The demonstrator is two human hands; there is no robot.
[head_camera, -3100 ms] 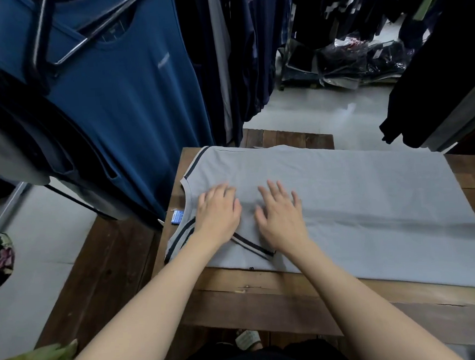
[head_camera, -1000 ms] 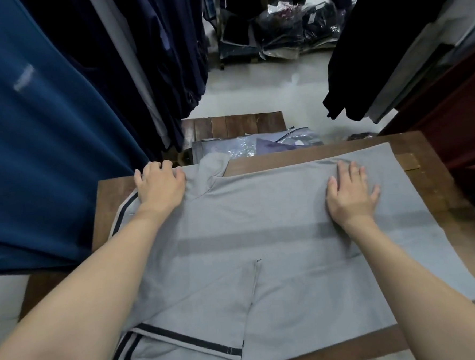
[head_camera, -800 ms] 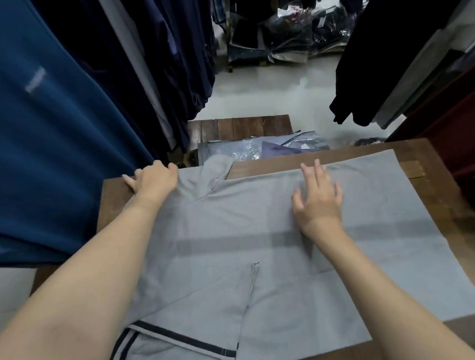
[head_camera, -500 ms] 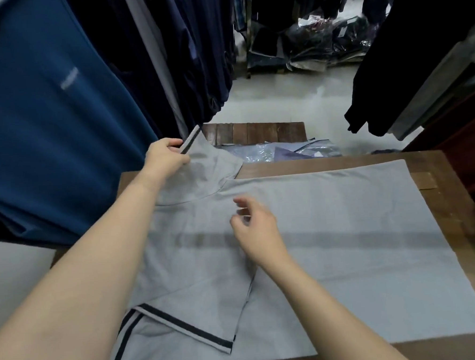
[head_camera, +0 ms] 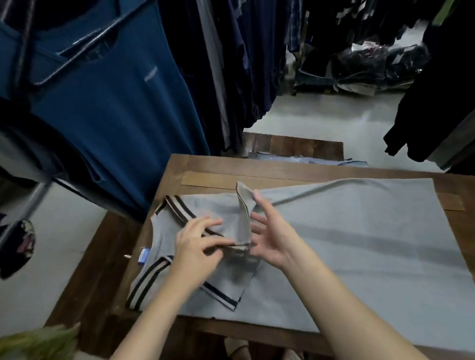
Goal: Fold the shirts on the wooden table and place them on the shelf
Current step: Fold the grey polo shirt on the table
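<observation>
Both grips have closed in on the collar end of the grey shirt [head_camera: 346,242] since half a second back, when your left one held the far sleeve up at the edge and your right hovered mid-cloth. That far sleeve [head_camera: 243,207] now stands as an upright flap between them. Your right grip [head_camera: 273,233] is spread wide, fingers straight, holding nothing, its fingertips against the flap's right face. Your left grip [head_camera: 198,246] reaches to the flap's base over the striped collar [head_camera: 177,208]; blur hides whether it pinches the cloth. The shirt lies flat on the bench [head_camera: 202,168], long axis running left to right, collar at your left, hem well off to your right. Your right grip touches the flap, so I judge it best placed to press the flap down onto the body
</observation>
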